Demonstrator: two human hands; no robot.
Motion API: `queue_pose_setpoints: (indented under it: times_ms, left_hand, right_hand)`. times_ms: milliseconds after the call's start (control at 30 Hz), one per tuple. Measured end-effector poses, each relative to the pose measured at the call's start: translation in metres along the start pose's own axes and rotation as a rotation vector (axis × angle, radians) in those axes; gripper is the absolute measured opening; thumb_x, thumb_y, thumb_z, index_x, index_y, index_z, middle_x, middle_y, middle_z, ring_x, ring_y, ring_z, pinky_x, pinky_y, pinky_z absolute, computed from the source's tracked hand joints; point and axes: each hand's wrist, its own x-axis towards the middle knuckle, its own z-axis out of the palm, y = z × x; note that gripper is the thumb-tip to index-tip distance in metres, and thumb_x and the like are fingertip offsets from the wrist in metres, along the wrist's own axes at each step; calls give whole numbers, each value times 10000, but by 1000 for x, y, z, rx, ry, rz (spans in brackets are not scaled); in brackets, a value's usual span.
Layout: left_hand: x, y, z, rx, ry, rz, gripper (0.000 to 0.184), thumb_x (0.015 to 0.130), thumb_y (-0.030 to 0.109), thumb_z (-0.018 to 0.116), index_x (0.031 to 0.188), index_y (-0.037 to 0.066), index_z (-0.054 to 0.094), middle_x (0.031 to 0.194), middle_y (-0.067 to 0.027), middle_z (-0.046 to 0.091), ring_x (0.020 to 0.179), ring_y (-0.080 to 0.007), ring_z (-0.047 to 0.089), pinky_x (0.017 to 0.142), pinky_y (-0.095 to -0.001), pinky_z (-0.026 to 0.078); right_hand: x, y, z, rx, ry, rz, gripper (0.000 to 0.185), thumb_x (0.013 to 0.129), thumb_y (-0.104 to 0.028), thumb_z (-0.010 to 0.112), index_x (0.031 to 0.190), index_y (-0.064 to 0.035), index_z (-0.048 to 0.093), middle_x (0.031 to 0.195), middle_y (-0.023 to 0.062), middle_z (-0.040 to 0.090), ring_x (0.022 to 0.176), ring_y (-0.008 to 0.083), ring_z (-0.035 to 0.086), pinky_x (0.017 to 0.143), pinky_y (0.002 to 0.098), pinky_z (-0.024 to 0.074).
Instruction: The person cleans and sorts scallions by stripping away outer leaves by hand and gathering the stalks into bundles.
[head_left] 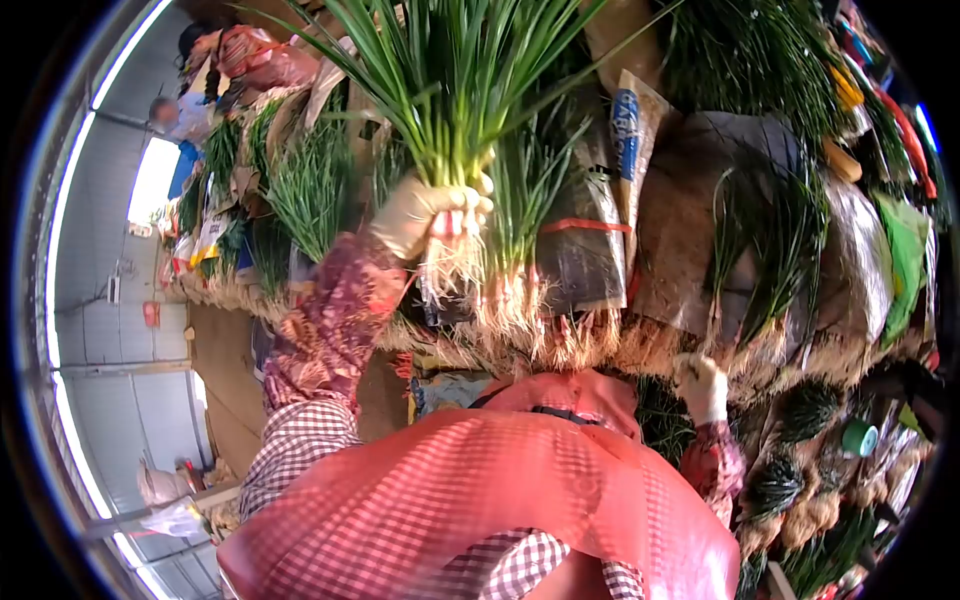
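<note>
My left hand (430, 212), in a pale glove, is wrapped round a bunch of long green plants (455, 110) with white stems. The bunch is upright, leaves at the top, and its stringy roots hang below my fist. Just beside it, another bunch (515, 240) rests with its roots along the edge of the heap. My right hand (700, 388), also gloved, is lower and to the right, beside the root edge (655, 350). Its fingers look curled, and whatever they may hold is too small to make out.
Dark sheets (700, 230) and more green plants (790, 210) cover the heap. Tied bundles (775, 485) and a green round object (859, 438) are at lower right. Another person (262, 58) is at upper left. A red apron (500, 490) covers my front.
</note>
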Motion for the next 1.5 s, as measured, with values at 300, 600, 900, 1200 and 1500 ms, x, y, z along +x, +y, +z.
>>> queue_pose_setpoints:
  times_ms: [300,600,900,1200,1500]
  left_hand:
    - [28,-230,-59,-36,426,-375,187,816,212,689,890,41,697,822,-82,683,675,-166,628,606,-272,526]
    - [-12,-195,-38,479,694,165,560,730,72,711,1220,15,448,1127,-92,538,981,-157,548,815,-307,483]
    - [86,-119,-75,1259,480,-356,205,817,251,665,880,68,601,760,-67,626,693,-177,607,651,-324,464]
    - [66,-169,114,402,-64,372,209,823,18,577,1026,56,610,986,-57,645,875,-140,624,731,-261,547]
    - [113,-287,225,387,-69,-259,312,901,225,598,1138,23,582,1101,-88,643,1024,-180,598,910,-282,453]
  right_hand:
    - [-92,62,10,140,-174,505,305,888,-56,511,1181,-70,593,820,58,653,597,120,627,512,253,528]
    - [-200,179,-25,-57,-365,721,132,762,-142,574,878,-92,615,802,80,655,719,195,653,625,300,544]
    - [4,76,-31,-310,151,18,132,835,-226,626,875,-103,656,780,104,662,638,208,645,625,336,534]
    - [131,38,-46,444,-137,390,148,825,-143,674,889,-16,633,698,52,626,531,99,539,493,242,444]
    - [93,54,-27,907,153,232,147,829,9,471,954,-14,547,856,71,624,707,127,594,647,258,497]
